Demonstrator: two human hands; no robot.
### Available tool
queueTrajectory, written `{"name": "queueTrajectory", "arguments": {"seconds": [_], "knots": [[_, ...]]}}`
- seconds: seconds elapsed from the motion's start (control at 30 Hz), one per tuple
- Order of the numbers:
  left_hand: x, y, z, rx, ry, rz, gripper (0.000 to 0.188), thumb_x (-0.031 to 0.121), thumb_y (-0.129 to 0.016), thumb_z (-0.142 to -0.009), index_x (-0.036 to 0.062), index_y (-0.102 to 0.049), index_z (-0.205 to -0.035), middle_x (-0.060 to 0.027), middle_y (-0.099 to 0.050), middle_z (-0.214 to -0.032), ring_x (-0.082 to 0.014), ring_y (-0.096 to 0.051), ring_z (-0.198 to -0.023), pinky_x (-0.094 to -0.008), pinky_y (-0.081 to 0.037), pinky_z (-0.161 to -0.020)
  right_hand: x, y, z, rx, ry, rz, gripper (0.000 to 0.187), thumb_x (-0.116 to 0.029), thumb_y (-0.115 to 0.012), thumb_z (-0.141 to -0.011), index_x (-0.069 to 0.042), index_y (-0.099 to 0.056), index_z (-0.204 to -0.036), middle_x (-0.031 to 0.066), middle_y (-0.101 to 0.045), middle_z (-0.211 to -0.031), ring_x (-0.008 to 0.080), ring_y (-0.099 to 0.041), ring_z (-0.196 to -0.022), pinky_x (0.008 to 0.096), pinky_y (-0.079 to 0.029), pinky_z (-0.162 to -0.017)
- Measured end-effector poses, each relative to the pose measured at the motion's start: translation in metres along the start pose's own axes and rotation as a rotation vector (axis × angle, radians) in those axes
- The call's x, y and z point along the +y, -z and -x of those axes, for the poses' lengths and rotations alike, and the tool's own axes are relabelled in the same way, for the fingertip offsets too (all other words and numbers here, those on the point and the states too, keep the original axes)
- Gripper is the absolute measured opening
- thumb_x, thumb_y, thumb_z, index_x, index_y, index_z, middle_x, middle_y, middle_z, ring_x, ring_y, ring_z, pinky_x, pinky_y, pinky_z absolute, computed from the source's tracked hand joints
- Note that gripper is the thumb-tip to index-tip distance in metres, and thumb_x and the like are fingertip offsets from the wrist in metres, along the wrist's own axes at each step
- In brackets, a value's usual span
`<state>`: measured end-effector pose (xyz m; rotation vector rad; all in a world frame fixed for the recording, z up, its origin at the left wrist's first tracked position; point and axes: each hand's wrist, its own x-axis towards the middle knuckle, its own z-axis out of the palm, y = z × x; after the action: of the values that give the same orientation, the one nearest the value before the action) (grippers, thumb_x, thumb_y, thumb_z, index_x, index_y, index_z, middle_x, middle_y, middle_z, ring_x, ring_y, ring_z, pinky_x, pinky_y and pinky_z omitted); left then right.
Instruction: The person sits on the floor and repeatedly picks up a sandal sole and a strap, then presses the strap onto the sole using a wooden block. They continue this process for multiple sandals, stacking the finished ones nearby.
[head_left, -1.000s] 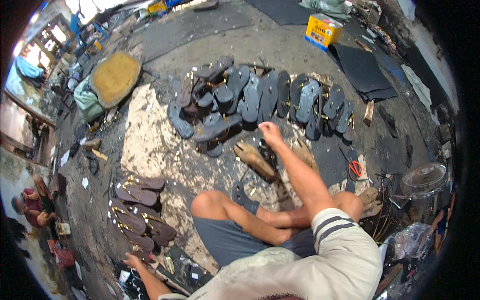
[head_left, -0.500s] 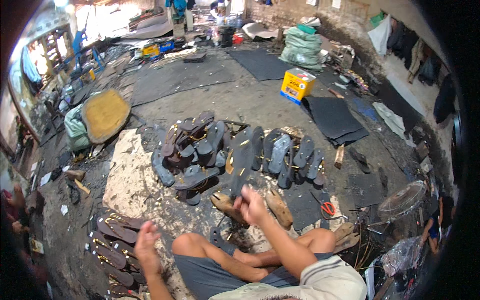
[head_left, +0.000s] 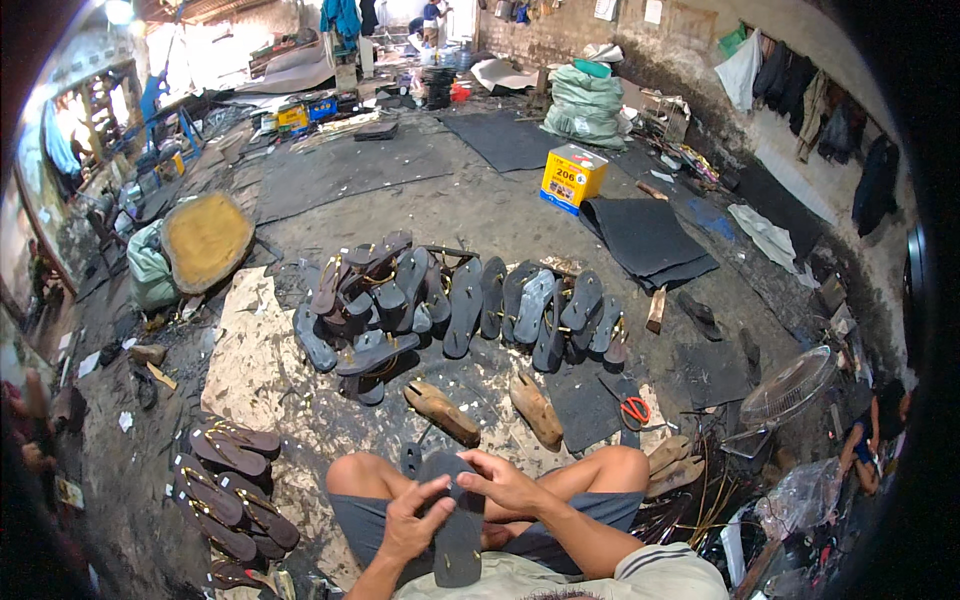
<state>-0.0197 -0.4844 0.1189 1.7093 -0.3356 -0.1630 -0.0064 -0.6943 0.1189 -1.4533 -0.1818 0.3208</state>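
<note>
A dark flip-flop sole [head_left: 457, 545] is held upright in front of my lap, between both hands. My left hand [head_left: 412, 520] grips its left edge, fingers across the face near the top. My right hand [head_left: 497, 482] closes on its upper right edge, with the thumb near the toe end. Ahead of my knees lie two wooden foot-shaped lasts [head_left: 443, 413] [head_left: 537, 410]. Beyond them spreads a row of dark flip-flops and soles [head_left: 463, 308], some with gold-trimmed straps. More brown flip-flops with gold straps [head_left: 235, 447] are stacked at my left.
Orange-handled scissors [head_left: 634, 411] lie on a dark sheet to the right, near a fan [head_left: 788, 388]. More wooden lasts [head_left: 673, 466] sit beside my right knee. A yellow tin [head_left: 572, 180] and black sheets [head_left: 650, 240] are farther off. A round wooden block [head_left: 207, 243] leans at left.
My right hand has drawn back from the row toward my lap with the sole. My left hand has come in from the left and taken hold of it too. The view has shifted slightly.
</note>
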Motion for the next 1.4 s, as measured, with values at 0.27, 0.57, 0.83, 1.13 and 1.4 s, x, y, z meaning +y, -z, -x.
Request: {"name": "queueTrajectory", "arguments": {"seconds": [0.27, 0.57, 0.83, 1.13, 1.4], "knots": [[-0.019, -0.004, 0.032, 0.113, 0.107, 0.282, 0.021, 0.006, -0.073, -0.090, 0.0014, -0.060, -0.106, -0.0056, -0.067, -0.101, -0.0101, -0.064, -0.089, -0.0251, -0.052, -0.077, 0.004, -0.019, 0.013, -0.079, -0.028, -0.048, 0.039, -0.016, -0.067, -0.095, 0.002, -0.056, -0.128, 0.0026, -0.064, -0.109, 0.0081, -0.058, -0.096, 0.0254, -0.050, -0.084], [0.013, -0.015, -0.009, 0.004, 0.238, 0.368, 0.069, 0.014, -0.062, -0.097, 0.0078, -0.023, -0.153, -0.0186, -0.059, -0.124, -0.0175, -0.061, -0.104, -0.0286, -0.051, -0.083, 0.005, 0.001, 0.017, -0.001, -0.049, 0.004, 0.042, -0.010, -0.065, -0.095, 0.004, -0.051, -0.132, 0.0048, -0.060, -0.115, 0.0096, -0.055, -0.103, 0.0250, -0.047, -0.090], [0.002, -0.022, -0.029, -0.179, -0.069, -0.685, 0.094, 0.023, -0.074, -0.081, -0.0064, -0.020, -0.151, -0.0396, -0.021, -0.151, -0.0513, -0.035, -0.134, -0.0476, -0.030, -0.112, -0.035, 0.047, -0.042, 0.103, -0.113, -0.126, 0.046, -0.020, -0.065, -0.096, 0.002, -0.051, -0.134, 0.0062, -0.064, -0.108, 0.0105, -0.061, -0.095, 0.0243, -0.052, -0.080], [0.013, 0.042, -0.035, 0.242, 0.072, -0.001, 0.029, 0.012, -0.063, -0.094, -0.0063, -0.060, -0.115, -0.0099, -0.063, -0.108, -0.0187, -0.059, -0.101, -0.0319, -0.047, -0.090, 0.183, 0.249, -0.035, 0.519, -0.633, 0.949, 0.077, -0.042, -0.077, -0.078, 0.001, -0.050, -0.136, 0.0290, -0.056, -0.130, 0.0430, -0.055, -0.121, 0.0464, -0.046, -0.101], [-0.032, 0.057, -0.021, 0.294, 0.162, 0.019, 0.029, 0.020, -0.053, -0.103, -0.0038, -0.056, -0.119, -0.0038, -0.055, -0.103, -0.0107, -0.052, -0.093, -0.0251, -0.044, -0.081, 0.152, 0.135, -0.085, 0.216, 0.046, 1.251, 0.091, -0.044, -0.073, -0.084, -0.002, -0.030, -0.152, 0.0265, -0.038, -0.150, 0.0419, -0.034, -0.139, 0.0467, -0.029, -0.115]]}}
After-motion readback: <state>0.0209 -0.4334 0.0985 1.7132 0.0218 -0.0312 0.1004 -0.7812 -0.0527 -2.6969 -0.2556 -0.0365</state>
